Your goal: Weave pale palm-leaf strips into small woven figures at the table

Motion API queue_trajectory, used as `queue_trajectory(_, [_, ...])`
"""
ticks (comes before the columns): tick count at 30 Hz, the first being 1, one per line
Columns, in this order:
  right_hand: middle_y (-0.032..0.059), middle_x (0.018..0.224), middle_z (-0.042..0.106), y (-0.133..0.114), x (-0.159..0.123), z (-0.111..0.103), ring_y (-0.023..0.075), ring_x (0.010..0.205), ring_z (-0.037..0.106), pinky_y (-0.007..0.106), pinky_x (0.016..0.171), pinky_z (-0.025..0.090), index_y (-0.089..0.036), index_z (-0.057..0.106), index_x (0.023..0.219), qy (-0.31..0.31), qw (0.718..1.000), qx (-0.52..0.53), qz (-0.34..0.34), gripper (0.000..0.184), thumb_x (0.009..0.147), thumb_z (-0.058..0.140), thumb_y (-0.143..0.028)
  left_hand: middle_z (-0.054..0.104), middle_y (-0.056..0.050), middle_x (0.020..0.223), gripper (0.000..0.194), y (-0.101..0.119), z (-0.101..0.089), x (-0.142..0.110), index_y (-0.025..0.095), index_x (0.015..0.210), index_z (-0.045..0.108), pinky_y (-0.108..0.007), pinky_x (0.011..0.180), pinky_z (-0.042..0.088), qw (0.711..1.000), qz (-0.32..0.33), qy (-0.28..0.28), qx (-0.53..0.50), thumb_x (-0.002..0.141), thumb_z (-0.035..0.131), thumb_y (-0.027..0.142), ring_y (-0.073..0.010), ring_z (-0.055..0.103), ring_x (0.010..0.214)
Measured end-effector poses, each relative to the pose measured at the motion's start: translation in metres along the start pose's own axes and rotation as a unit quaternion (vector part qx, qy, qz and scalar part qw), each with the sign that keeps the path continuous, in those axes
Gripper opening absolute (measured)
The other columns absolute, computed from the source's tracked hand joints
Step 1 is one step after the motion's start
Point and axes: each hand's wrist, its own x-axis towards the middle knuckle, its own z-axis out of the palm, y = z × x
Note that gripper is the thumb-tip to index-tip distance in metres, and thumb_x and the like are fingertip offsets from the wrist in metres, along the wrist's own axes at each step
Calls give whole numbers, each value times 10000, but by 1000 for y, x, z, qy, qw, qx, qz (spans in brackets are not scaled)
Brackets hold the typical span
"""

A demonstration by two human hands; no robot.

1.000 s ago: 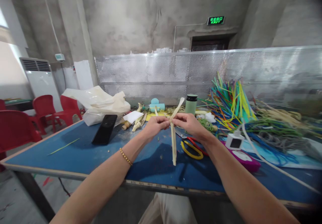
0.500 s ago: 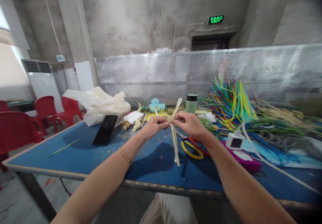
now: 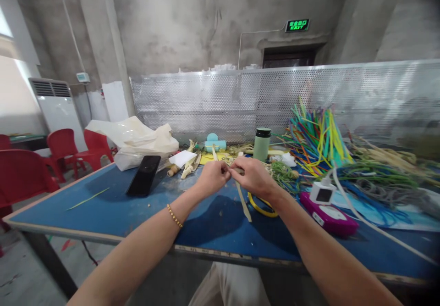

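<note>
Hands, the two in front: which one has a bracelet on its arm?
The left hand: a gold-coloured beaded bracelet circles its arm near the wrist. The right hand, with a pale strip hanging below it, has none.

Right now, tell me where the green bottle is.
In the head view, the bottle stands on the table just right of centre, beyond the right hand and left of the colourful strips.

Phone lies left of the hands, bottle behind.
</note>
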Motion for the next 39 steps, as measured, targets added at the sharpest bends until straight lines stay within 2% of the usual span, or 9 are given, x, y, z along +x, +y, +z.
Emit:
queue_trajectory(3, [78, 769, 644, -7, -1, 5, 182, 717, 562, 280, 665, 383, -162, 628, 752, -3, 1000, -20, -9, 116, 806, 528, -184, 444, 27, 471, 160, -4, 2, 1, 154, 513, 543, -245, 534, 248, 1000, -14, 27, -7, 672, 551, 145, -102, 376, 513])
queue_trajectory(6, [89, 824, 668, -7, -1, 7, 189, 771, 592, 279, 713, 413, -161, 660, 827, 8, 1000, 10, -8, 151, 828, 511, -185, 485, 15, 476, 194, -10, 3, 4, 155, 505, 536, -237, 518, 281, 992, -58, 10, -111, 697, 533, 183, -103, 425, 500])
queue_trajectory(12, [73, 878, 700, -14, -2, 1, 186, 801, 621, 282, 743, 449, -169, 699, 903, 3, 994, 112, -13, 186, 852, 539, -250, 528, 4, 491, 188, -15, 1, 7, 131, 548, 571, -224, 481, 312, 921, -134, -27, -365, 659, 631, 270, -77, 421, 451])
queue_trajectory(16, [52, 700, 684, -20, -2, -11, 141, 582, 596, 255, 580, 462, -149, 699, 765, -57, 950, 300, 56, 390, 903, 468, -431, 558, -4, 530, 184, -14, -1, 7, 114, 617, 620, -225, 499, 324, 883, -155, -28, -443, 612, 717, 270, -76, 451, 471])
queue_trajectory(18, [43, 619, 650, -15, -1, -15, 123, 499, 548, 245, 515, 438, -136, 688, 740, 21, 933, 340, 119, 440, 892, 467, -485, 594, -21, 586, 194, -13, -2, 7, 116, 676, 648, -235, 528, 354, 867, -150, -34, -474, 614, 737, 277, -92, 501, 509])
queue_trajectory(21, [26, 577, 603, -1, 2, -18, 105, 487, 480, 229, 472, 366, -133, 670, 682, 177, 928, 270, 187, 398, 817, 582, -497, 602, -30, 606, 210, -9, -3, 7, 120, 667, 654, -239, 546, 366, 862, -135, -47, -487, 635, 746, 307, -94, 514, 529])
queue_trajectory(28, [0, 594, 580, 3, 3, -14, 93, 515, 461, 226, 495, 349, -127, 670, 712, 30, 917, 341, 205, 338, 724, 663, -464, 601, -24, 625, 262, -4, -3, 2, 108, 715, 687, -233, 560, 346, 861, -110, -136, -478, 668, 752, 358, -80, 488, 549])
queue_trajectory(31, [-2, 560, 555, 0, 3, -12, 96, 512, 466, 231, 501, 356, -120, 649, 661, 22, 916, 342, 208, 302, 707, 674, -418, 607, -33, 638, 283, -4, -1, 1, 100, 730, 682, -237, 569, 359, 853, -119, -158, -483, 664, 760, 363, -87, 507, 562])
queue_trajectory(39, [-38, 460, 467, 2, 2, -10, 75, 441, 387, 222, 454, 290, -155, 533, 580, 2, 904, 366, 220, 345, 734, 640, -444, 634, -48, 635, 277, -3, 1, 1, 96, 692, 668, -242, 577, 402, 846, -122, -139, -500, 599, 807, 316, -106, 552, 568])
